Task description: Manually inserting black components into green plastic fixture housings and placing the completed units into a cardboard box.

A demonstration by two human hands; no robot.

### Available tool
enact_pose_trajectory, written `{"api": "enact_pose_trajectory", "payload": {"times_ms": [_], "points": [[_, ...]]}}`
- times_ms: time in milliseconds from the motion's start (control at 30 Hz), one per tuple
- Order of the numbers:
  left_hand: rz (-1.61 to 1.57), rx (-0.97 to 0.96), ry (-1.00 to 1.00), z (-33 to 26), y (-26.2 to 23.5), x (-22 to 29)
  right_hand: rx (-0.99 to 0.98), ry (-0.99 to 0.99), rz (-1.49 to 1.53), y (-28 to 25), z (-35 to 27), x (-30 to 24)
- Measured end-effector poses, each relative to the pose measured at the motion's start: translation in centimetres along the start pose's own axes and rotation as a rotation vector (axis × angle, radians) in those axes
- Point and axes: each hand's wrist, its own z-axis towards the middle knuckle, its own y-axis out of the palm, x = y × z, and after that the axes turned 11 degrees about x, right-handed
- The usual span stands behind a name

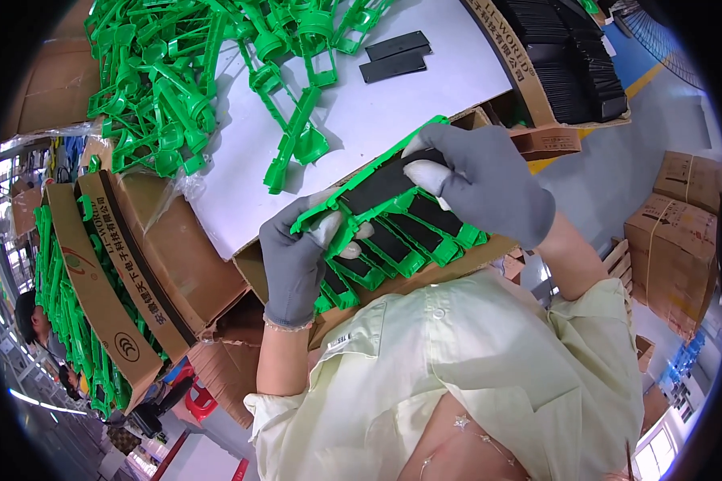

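Head view: at frame centre, the left hand (297,260) grips the green frame (385,232) from below, fingers closed; the right hand (481,188) pinches a black strip (385,186) onto it. Brown cartons (674,240) stand right; another (120,297) at lower left holds green parts.

Brown printed carton (104,272) at left, open carton (529,72) top right, strapped brown cartons (670,256) stacked right

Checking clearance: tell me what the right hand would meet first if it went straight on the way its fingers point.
Probably the left hand: the right hand points left along the green frame it grips, though depth is unclear.
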Motion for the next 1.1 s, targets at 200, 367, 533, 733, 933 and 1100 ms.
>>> {"api": "enact_pose_trajectory", "payload": {"times_ms": [200, 367, 533, 733, 933, 1100], "points": [[0.071, 0.095, -0.008, 0.1, 2.2, -0.1, -0.031, 0.026, -0.045, 0.8, -1.2, 0.7], [0.148, 0.069, 0.019, 0.5, 3.0, 0.1, 0.161, -0.066, -0.189, 1.2, -2.5, 0.2], [0.051, 0.034, -0.002, -0.1, 4.0, -0.1, 0.128, -0.119, -0.219, 0.4, -2.3, 0.9], [0.09, 0.048, -0.026, 0.5, 4.2, -0.7, 0.159, -0.123, -0.215, 0.6, -2.2, 2.0], [0.079, -0.066, -0.033, 0.8, 3.6, -0.6, 0.515, -0.176, -0.394, -1.3, -1.9, 1.9], [0.231, -0.167, -0.141, 1.1, 5.1, -0.9, -0.088, 0.278, -0.06, -2.8, -5.6, 3.6]]}}
